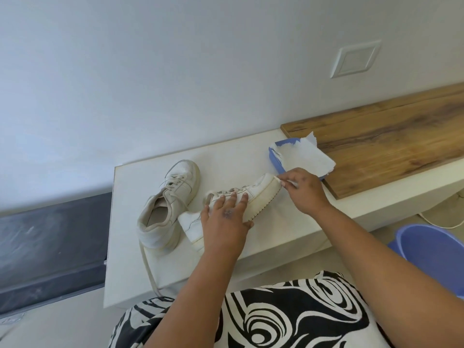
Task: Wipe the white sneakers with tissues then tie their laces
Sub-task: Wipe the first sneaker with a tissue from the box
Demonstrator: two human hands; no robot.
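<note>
- Currently, the left hand (pixel 223 217) presses flat, fingers spread, on the near sneaker (pixel 253 197), which lies tilted on its side on the white tabletop (pixel 130 222), sole edge toward the person.
- The right hand (pixel 305 190) pinches a small tissue (pixel 292 182) against the toe end of that sneaker's sole.
- The second sneaker (pixel 168 204) stands upright just beside the first; its lace (pixel 148 270) trails over the tabletop edge.
- The tissue pack (pixel 300 156) sits behind the right hand, one sheet sticking out.
- Risk: hard rubbing on the ridged sole may shred the thin tissue.
- Risk: if the left hand's pressure eases, the tilted sneaker may roll or slide.
- Risk: the hanging lace may snag and drag the second sneaker off.
</note>
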